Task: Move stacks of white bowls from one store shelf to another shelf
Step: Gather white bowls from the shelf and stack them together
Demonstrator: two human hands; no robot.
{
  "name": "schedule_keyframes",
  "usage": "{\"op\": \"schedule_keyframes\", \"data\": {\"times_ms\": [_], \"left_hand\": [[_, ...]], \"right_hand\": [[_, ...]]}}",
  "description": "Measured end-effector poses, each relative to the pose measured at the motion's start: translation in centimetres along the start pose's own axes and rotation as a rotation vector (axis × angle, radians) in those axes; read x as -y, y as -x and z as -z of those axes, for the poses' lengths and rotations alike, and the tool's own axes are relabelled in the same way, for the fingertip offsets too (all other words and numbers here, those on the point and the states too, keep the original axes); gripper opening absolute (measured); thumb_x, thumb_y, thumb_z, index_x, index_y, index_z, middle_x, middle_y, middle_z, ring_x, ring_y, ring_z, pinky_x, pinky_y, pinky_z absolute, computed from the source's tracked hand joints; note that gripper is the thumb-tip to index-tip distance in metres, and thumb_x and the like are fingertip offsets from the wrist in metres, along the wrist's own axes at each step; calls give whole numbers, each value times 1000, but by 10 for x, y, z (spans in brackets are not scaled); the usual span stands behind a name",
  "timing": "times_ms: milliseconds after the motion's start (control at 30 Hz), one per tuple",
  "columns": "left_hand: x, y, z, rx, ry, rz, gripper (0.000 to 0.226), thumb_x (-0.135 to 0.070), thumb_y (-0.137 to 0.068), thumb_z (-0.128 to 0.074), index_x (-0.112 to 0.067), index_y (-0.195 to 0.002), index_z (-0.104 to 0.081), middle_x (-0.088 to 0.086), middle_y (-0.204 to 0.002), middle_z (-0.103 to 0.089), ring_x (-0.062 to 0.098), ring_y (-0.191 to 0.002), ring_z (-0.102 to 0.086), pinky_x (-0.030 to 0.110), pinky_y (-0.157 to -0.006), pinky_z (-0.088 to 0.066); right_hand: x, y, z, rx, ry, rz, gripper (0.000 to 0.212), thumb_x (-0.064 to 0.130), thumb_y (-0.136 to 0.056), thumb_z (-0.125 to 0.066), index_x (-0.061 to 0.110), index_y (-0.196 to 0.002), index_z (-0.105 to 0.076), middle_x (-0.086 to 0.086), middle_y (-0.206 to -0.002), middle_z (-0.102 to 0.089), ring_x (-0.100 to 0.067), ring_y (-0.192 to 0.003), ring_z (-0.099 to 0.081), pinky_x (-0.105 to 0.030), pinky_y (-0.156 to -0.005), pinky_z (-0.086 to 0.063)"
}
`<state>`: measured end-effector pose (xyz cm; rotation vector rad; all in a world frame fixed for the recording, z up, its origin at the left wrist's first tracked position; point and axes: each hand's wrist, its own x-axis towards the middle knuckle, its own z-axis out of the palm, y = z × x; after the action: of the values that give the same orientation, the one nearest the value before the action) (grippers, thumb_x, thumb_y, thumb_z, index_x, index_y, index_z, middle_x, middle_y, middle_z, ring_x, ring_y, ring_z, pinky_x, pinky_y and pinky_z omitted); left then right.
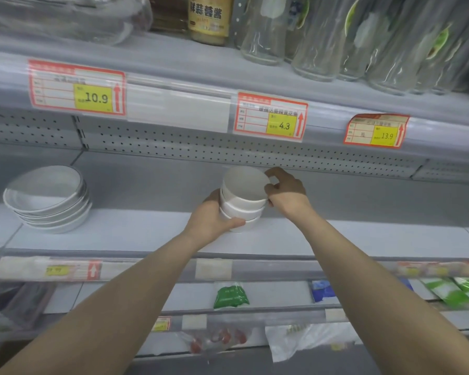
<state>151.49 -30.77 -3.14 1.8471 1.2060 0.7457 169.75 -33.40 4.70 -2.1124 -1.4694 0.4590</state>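
A small stack of white bowls (243,197) sits tilted at the middle of the grey shelf (136,234), its open top facing me. My left hand (214,216) wraps the stack's left side and base. On the right side, my right hand (286,192) grips the rim of the top bowl with thumb and fingers. Whether the stack's base touches the shelf board I cannot tell. A second stack of wider, shallow white bowls (48,198) rests on the same shelf at the far left, leaning a little.
The shelf above carries glass bottles (320,41), a sauce jar (209,18) and price tags (271,116) along its front edge. A perforated back panel (228,148) closes the shelf behind. Lower shelves hold green packets (231,296) and plastic bags (303,339).
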Motion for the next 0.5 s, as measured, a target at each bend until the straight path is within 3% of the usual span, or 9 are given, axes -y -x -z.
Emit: {"op": "schedule_keyframes", "data": {"times_ms": [200, 300, 400, 500], "left_hand": [[0, -1, 1, 16, -9, -16, 76, -35, -74, -85, -20, -137, -45, -2, -130, -60, 20, -115, -57, 29, -91, -45], [1, 0, 1, 14, 8, -11, 76, -35, -73, -86, -21, -136, -45, -4, -126, -60, 19, -113, -57, 31, -93, -47], [4, 1, -1, 23, 17, 10, 78, -34, -69, -89, -25, -133, -46, -12, -118, -58, 14, -108, -57, 27, -87, -45], [7, 2, -6, 36, -6, 23, 80, -36, -66, -90, -26, -132, -45, -11, -120, -58, 12, -106, -56, 26, -86, -44]], "right_hand": [[-4, -3, 3, 9, 11, 35, 35, 20, -88, -47, 37, -116, -58, 2, -81, -66, -28, -91, -64, -32, -78, -51], [-5, -2, 3, 49, -8, -13, 31, 36, -91, -50, 39, -121, -54, 1, -94, -68, -25, -98, -62, -31, -78, -48], [-6, -3, 2, 169, 33, -87, 38, 49, -93, -43, 30, -123, -56, 0, -112, -65, -25, -104, -59, -33, -84, -45], [-6, -4, 0, 253, -2, -153, 42, 42, -96, -35, 14, -112, -62, -7, -109, -66, -26, -104, -61, -34, -84, -44]]}}
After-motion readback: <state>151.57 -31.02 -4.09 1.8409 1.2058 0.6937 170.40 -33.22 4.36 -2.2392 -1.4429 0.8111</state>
